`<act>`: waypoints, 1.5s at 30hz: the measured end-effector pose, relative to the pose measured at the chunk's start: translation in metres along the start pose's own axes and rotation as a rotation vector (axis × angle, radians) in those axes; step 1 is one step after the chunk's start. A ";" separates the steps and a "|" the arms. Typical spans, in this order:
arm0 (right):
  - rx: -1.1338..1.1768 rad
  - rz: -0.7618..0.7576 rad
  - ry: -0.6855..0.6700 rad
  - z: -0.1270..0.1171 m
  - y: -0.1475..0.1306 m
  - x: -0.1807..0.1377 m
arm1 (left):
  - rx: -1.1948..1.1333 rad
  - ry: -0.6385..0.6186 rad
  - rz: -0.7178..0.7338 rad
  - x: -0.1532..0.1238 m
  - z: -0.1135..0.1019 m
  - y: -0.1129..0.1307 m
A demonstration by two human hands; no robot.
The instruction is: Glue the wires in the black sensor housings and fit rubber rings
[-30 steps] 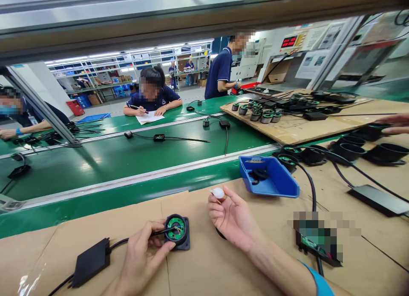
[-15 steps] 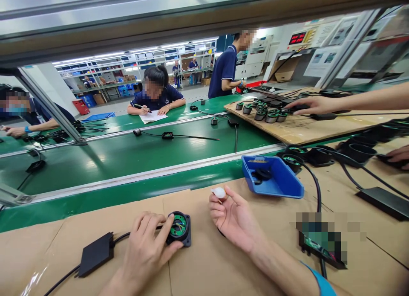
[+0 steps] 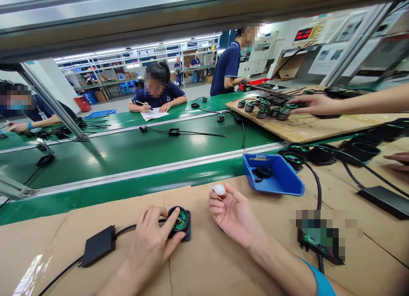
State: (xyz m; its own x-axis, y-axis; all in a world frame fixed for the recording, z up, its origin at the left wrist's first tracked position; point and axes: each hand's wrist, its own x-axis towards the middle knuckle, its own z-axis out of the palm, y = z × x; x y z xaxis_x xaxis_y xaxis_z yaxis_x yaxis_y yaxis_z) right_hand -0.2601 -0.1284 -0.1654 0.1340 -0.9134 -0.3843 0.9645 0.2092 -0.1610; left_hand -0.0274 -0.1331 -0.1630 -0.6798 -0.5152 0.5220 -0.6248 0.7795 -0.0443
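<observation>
Left hand (image 3: 151, 232): low over a round black housing (image 3: 182, 227), forefinger across its rim, thumb along the near side; grip is on the housing. Housing lies under and just right of the fingertips, square flange down on the brown-covered surface (image 3: 204, 262), ring opening upward. Green board and thin colored wires show inside, partly covered by the forefinger.

Black cable (image 3: 126, 229) passes behind the left hand's fingers to the housing; on that hand's left it joins a flat black box (image 3: 99, 246), lying on the same surface.

Right hand (image 3: 234, 213): palm turned up, well apart from the housing and to its right. Thumb and fingertips pinch a small white piece (image 3: 220, 190), raised at the hand's far end; remaining fingers curled. A dark edge shows beneath this hand, too hidden to identify.

Beyond the right hand and a little right: blue bin (image 3: 275, 185), black parts (image 3: 263, 172) inside. Farther right of that hand, beyond the forearm: open black case (image 3: 335, 258), green board partly blurred out.

Upper right, well past the right hand: a co-worker's hand (image 3: 311, 105) gripping a dark cylinder (image 3: 285, 112) over a board (image 3: 306, 132) bearing similar pieces.
</observation>
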 end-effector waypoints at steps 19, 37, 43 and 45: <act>-0.299 -0.033 0.011 -0.001 0.016 -0.007 | -0.680 -0.323 -0.478 -0.004 0.017 -0.017; -0.432 -0.149 0.022 -0.001 0.019 -0.008 | -0.460 -0.239 -0.336 -0.011 0.019 -0.013; -0.456 -0.197 0.049 -0.001 0.019 -0.007 | -0.522 -0.242 -0.403 -0.010 0.021 -0.010; -0.468 -0.236 0.063 0.000 0.019 -0.007 | -0.550 -0.250 -0.438 -0.008 0.019 -0.009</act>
State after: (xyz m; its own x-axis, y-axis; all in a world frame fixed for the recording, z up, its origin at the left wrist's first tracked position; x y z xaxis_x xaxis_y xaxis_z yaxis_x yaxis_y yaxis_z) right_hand -0.2425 -0.1181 -0.1661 -0.1026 -0.9347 -0.3402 0.7600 0.1470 -0.6331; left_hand -0.0241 -0.1427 -0.1828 -0.5207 -0.8341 0.1822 -0.6205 0.5163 0.5902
